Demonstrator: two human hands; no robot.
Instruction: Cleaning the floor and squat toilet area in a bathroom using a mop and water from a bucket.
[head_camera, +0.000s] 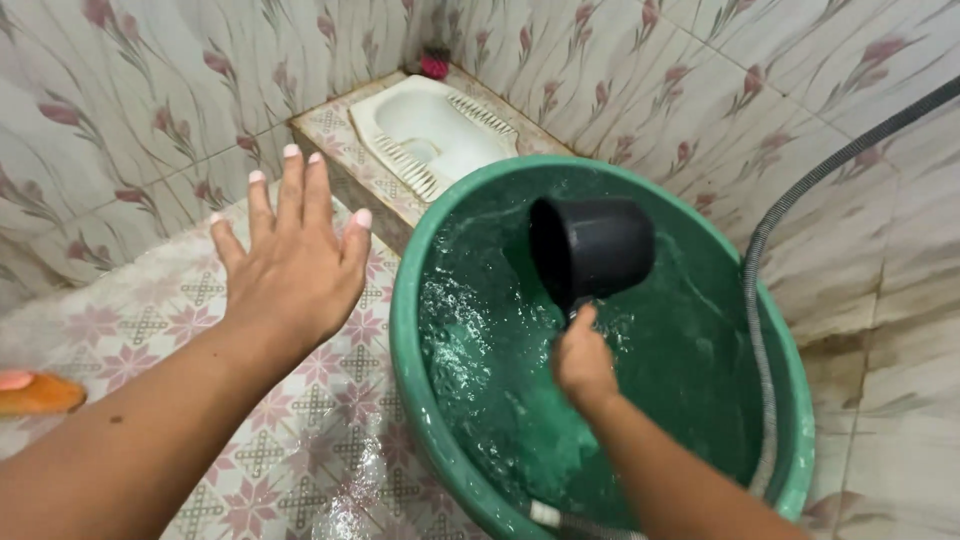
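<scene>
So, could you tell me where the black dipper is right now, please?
In the head view, the black dipper is right of centre, held by its handle in the right hand above the water inside the green tub.

A green tub (420, 400) is shown holding water tinted green, above which a black dipper (592, 247) is seen. A grey ribbed hose (757, 300) is laid along the rim. The wall tiles (150, 100) are patterned with pink flowers on grey stems over cream; the floor tiles (290, 430) are marked with pink star motifs. A white squat pan (430, 130) and an orange object (38, 393) are included.
</scene>
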